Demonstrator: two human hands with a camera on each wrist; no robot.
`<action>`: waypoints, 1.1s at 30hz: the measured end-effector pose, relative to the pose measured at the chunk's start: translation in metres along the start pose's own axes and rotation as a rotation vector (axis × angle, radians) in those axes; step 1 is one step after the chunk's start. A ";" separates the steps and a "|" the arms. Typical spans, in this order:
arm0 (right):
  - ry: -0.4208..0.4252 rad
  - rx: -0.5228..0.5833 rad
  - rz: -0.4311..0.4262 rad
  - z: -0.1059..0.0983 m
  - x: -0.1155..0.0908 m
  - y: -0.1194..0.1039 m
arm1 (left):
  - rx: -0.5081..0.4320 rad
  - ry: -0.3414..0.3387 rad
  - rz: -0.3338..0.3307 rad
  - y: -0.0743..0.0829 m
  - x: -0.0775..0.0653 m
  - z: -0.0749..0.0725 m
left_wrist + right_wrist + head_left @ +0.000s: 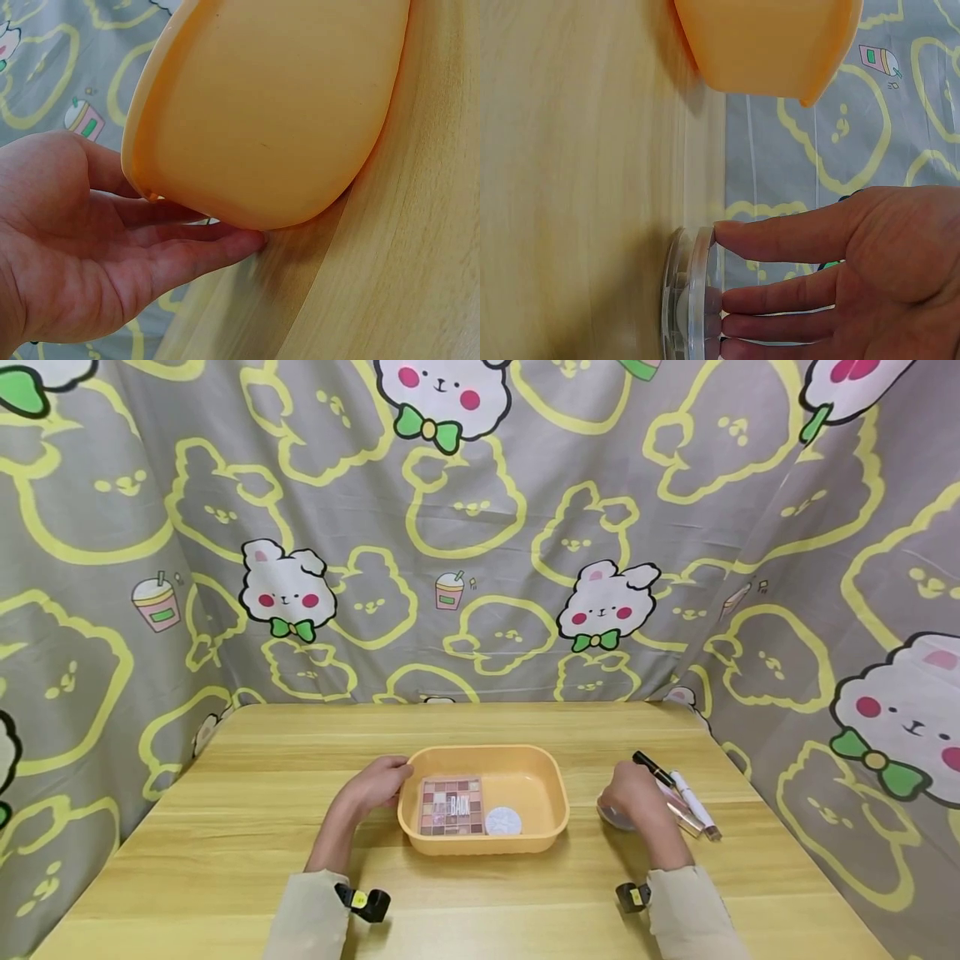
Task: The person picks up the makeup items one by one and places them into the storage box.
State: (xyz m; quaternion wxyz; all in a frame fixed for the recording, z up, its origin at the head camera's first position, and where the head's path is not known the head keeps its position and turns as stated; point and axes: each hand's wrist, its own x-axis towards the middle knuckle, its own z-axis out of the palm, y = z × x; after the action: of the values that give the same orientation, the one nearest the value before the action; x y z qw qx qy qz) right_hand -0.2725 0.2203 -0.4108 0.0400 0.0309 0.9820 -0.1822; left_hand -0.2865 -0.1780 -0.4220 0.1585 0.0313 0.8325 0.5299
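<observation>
Pinching clear case (697,300), right hand (632,789) partly spread

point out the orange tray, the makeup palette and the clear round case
Orange tray (483,846): head view, front outer wall
Makeup palette (452,808): head view, middle of its top
Clear round case (697,300): right wrist view, side edge

One tray (483,845), one palette (452,807), two round items (503,821), perhaps three tubes (693,804).
</observation>
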 end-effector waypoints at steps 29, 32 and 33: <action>-0.148 -0.015 0.063 -0.009 -0.005 0.003 | -0.005 -0.001 0.005 -0.001 0.001 0.001; -0.157 -0.020 0.058 -0.008 -0.005 0.003 | -0.005 -0.004 0.004 -0.002 0.001 0.000; -0.159 -0.018 0.058 -0.008 -0.005 0.003 | -0.005 -0.008 0.004 -0.002 0.001 0.000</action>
State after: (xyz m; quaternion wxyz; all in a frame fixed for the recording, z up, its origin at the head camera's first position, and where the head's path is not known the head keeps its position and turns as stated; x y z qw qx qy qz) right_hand -0.2678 0.2256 -0.4040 0.1233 0.0444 0.9760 -0.1739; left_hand -0.2874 -0.1782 -0.4239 0.1607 0.0348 0.8304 0.5324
